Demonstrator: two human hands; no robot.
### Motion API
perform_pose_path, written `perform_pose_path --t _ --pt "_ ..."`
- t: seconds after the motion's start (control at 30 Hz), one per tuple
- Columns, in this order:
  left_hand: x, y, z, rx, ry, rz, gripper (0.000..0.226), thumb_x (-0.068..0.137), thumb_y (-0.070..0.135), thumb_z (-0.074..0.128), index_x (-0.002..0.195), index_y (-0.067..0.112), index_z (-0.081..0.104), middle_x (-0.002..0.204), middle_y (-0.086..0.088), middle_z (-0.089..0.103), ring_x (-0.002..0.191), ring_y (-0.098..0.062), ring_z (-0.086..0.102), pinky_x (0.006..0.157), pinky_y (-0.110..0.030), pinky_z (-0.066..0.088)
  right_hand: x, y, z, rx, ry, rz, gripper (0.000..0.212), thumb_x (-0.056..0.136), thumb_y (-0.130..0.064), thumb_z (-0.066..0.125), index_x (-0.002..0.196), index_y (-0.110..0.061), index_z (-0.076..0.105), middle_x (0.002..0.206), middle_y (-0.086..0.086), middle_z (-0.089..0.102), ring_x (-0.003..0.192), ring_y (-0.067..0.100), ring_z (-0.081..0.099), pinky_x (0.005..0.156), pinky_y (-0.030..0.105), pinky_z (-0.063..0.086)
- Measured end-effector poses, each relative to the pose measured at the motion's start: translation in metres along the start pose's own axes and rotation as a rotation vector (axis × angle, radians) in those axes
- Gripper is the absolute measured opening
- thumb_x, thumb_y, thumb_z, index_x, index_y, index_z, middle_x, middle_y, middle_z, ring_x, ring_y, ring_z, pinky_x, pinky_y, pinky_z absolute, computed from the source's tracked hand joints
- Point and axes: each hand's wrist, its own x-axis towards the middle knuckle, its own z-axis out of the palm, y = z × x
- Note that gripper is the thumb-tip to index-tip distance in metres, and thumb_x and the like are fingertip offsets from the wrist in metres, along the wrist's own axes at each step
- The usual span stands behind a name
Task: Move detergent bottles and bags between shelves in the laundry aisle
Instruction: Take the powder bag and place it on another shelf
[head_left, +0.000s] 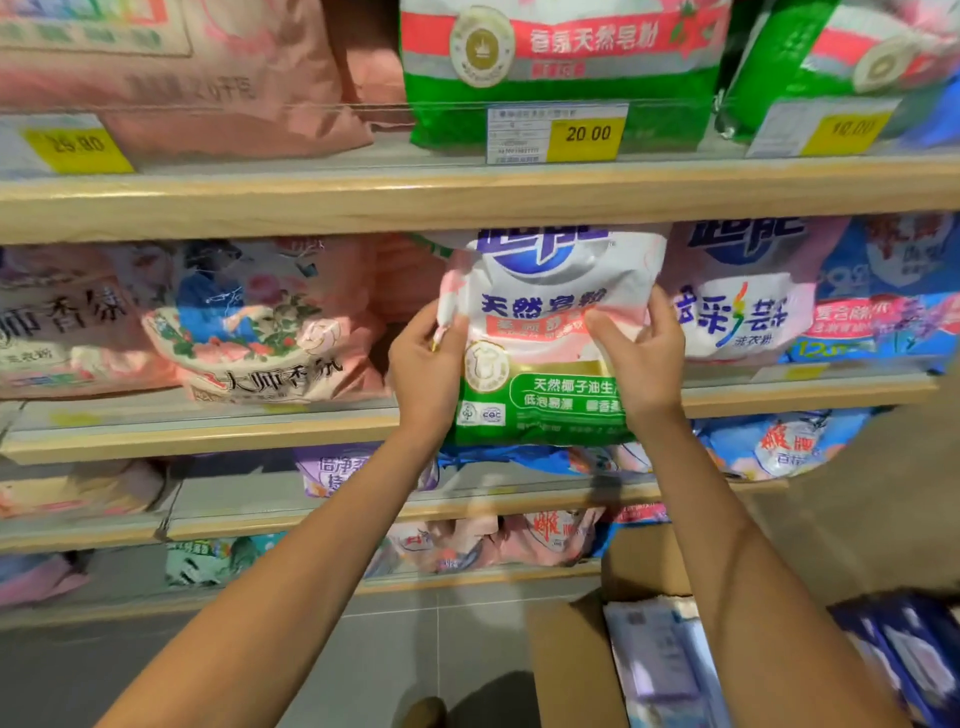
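A white, pink and green detergent powder bag (545, 332) stands upright at the front of the second shelf (208, 431), its top edge just under the shelf above. My left hand (423, 364) grips its left edge, and my right hand (641, 358) grips its right side with the thumb across the front. Both arms reach up from below. The bag's lower green band hangs slightly over the shelf's front lip.
Pink floral bags (260, 322) lie to the left, a white and pink bag (743, 291) and blue bags (888, 291) to the right. The top shelf (363, 197) carries green bags (561, 67) and price tags. An open cardboard box (576, 665) with packs stands on the floor at lower right.
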Motion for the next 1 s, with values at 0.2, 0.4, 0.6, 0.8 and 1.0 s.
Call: perform_pose_path --t 0.2,0.4,0.6,0.8,1.0 --pt "0.002 -0.021 0.002 0.049 0.027 -0.036 0.025 0.087 0.013 0.060 0.110 0.008 0.070 0.093 -0.002 0.072 0.080 -0.009 0.062 0.073 -0.031 0.052 -0.004 0.019 0.005 -0.110 0.019 0.130 0.067 0.084 -0.022 0.070 0.143 -0.011 0.040 0.141 0.001 0.052 0.129 0.013 0.049 0.111 0.034 0.040" --pt "0.008 -0.018 0.006 0.056 0.096 -0.078 0.020 0.086 0.016 0.062 0.104 0.013 0.072 0.090 0.000 0.072 0.081 -0.012 0.062 0.079 -0.036 0.053 -0.013 0.025 0.001 -0.312 0.032 0.261 0.057 0.079 -0.056 0.064 0.126 -0.027 0.050 0.134 0.001 0.056 0.121 0.017 0.050 0.109 0.037 0.037" --pt "0.010 -0.019 0.007 0.083 0.110 -0.120 0.023 0.084 0.021 0.064 0.104 0.013 0.072 0.093 -0.003 0.074 0.082 -0.014 0.064 0.084 -0.045 0.054 -0.041 0.043 -0.023 -0.336 -0.093 0.444 0.085 0.075 -0.060 0.065 0.146 -0.031 0.027 0.148 0.002 0.037 0.128 0.021 0.043 0.086 0.030 0.042" --pt "0.012 -0.017 0.003 0.172 0.016 -0.127 0.017 0.086 0.025 0.059 0.101 0.019 0.063 0.089 0.003 0.069 0.084 -0.019 0.064 0.082 -0.043 0.053 -0.045 0.041 -0.018 -0.258 -0.016 0.434 0.085 0.067 -0.055 0.074 0.139 -0.029 0.038 0.132 0.003 0.052 0.111 0.020 0.057 0.066 0.027 0.057" --pt "0.008 -0.013 -0.023 0.305 -0.318 -0.212 0.035 0.087 0.026 0.066 0.115 0.020 0.046 0.100 0.013 0.058 0.085 0.004 0.058 0.064 -0.006 0.045 -0.045 0.035 -0.014 -0.201 0.055 0.452 0.084 0.064 -0.052 0.077 0.137 -0.030 0.042 0.123 -0.001 0.056 0.107 0.020 0.061 0.077 0.041 0.060"
